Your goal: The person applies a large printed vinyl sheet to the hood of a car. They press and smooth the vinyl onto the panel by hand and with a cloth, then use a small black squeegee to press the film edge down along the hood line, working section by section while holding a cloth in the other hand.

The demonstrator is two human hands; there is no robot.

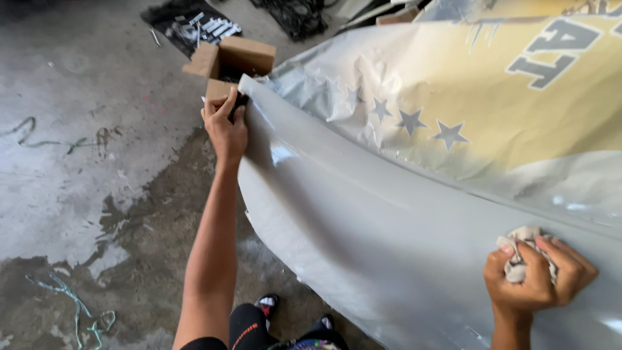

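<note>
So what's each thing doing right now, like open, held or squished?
Left hand: shut on the far corner of the grey panel.
Right hand: shut on a cloth, pressed to the panel.
Cloth: crumpled in the right hand.
Grey panel: glossy, tilted, held at its edge.
Film with stars: wrinkled over the panel's upper part.
Cardboard box: flaps open, on the floor.
Floor: stained, patchy.

Single head-worn camera looks steeply down from close above at a glossy grey vinyl-wrapped panel and stained concrete floor at left
</note>
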